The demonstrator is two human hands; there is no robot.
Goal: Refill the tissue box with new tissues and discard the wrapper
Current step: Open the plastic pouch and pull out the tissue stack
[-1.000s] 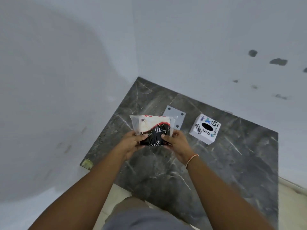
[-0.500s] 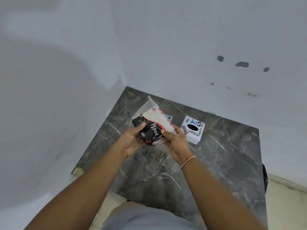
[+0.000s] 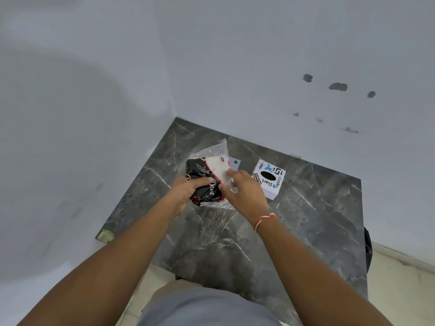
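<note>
I hold a plastic-wrapped tissue pack [image 3: 209, 171], black, white and red, above the dark marble table [image 3: 235, 231]. My left hand [image 3: 188, 191] grips its black lower end. My right hand [image 3: 244, 191] pinches the clear wrapper on the white side of the pack. The pack is tilted, its clear sealed end pointing up and away. A white cube tissue box [image 3: 269, 178] with a black oval opening on top stands on the table just right of my right hand, apart from it.
A small grey plate [image 3: 235, 162] with holes lies on the table behind the pack, mostly hidden. White walls meet in a corner behind the table. A dark object [image 3: 367, 248] shows at the table's right edge. Pale floor lies to the lower right.
The pack has turned from flat and facing me to tilted on end, with the black part now at the left. Both hands shifted their grip; the right now pinches the clear wrapper.
</note>
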